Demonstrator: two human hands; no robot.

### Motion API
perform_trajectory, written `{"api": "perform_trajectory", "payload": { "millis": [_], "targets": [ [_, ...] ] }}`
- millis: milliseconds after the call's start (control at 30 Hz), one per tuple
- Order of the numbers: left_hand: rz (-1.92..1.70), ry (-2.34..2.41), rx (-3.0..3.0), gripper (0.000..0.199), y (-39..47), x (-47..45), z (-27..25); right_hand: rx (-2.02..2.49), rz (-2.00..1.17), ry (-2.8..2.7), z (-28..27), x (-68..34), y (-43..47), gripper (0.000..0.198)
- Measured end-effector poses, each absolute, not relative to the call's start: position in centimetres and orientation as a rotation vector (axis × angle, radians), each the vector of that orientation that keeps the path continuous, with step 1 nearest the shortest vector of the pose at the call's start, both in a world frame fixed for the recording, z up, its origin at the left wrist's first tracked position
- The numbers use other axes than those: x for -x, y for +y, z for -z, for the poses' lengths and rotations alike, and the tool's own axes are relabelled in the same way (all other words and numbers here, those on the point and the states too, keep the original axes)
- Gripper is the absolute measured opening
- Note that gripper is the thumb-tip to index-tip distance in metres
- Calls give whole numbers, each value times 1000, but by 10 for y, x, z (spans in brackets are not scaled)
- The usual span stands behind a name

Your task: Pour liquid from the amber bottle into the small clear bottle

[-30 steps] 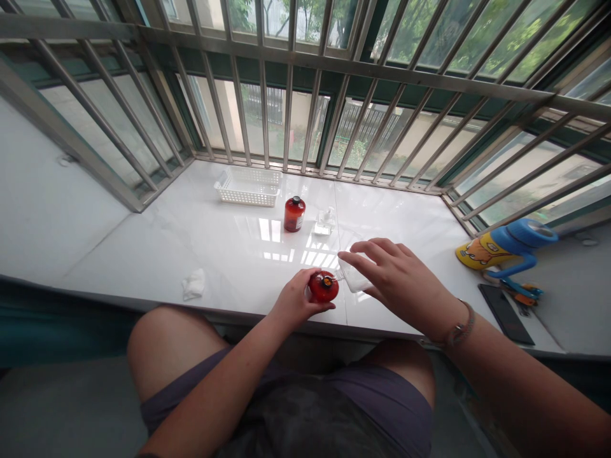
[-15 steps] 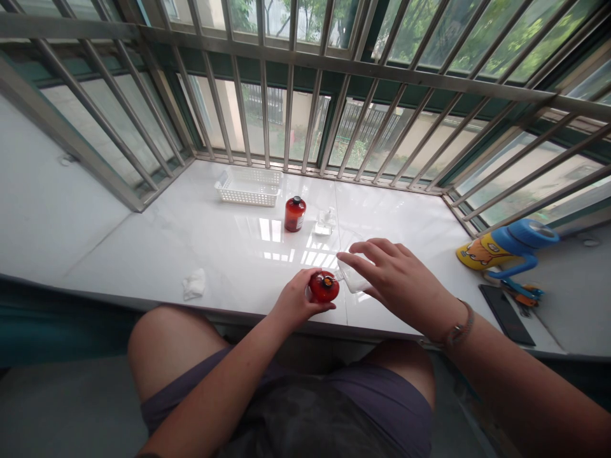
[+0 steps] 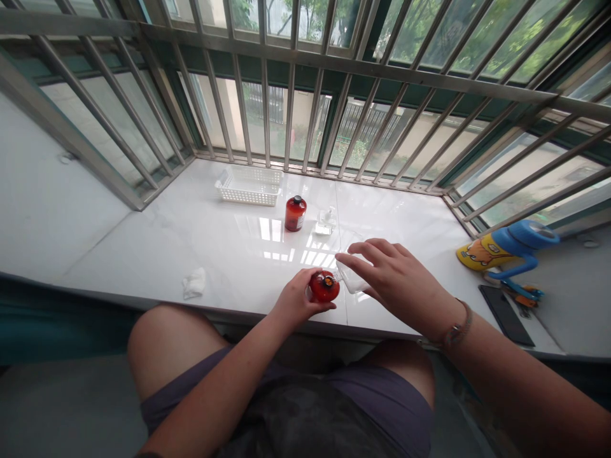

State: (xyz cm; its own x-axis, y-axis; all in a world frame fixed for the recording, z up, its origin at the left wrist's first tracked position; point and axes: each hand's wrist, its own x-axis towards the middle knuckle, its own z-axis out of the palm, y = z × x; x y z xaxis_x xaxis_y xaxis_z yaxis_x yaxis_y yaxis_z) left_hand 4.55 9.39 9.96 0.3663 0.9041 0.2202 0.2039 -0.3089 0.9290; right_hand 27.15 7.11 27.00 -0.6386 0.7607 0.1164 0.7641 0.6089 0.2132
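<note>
My left hand (image 3: 300, 294) is closed around an amber bottle (image 3: 323, 291) with a dark neck, held near the front edge of the counter. A clear bottle (image 3: 352, 275) lies tilted in my right hand (image 3: 387, 267), its neck pointing left at the mouth of the amber one. Whether the two necks touch I cannot tell. Beyond my hands stands a second amber bottle (image 3: 295, 215) with a dark top and a pale label. Close to its right is a small clear pump bottle (image 3: 326, 221).
A white perforated basket (image 3: 249, 186) stands at the back left, below metal window bars (image 3: 315, 60). Crumpled white tissue (image 3: 193, 283) lies at the front left. On the right are a blue and yellow flask (image 3: 506, 245), a dark phone (image 3: 506, 315) and an orange-and-blue item (image 3: 522, 292).
</note>
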Motion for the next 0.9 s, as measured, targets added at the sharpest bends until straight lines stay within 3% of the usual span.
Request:
{"api": "perform_trajectory", "payload": {
  "millis": [900],
  "targets": [
    [-918, 1029, -1702, 77, 90, -46, -116, 1373, 124, -2679, -242, -276, 72, 80]
  ]
}}
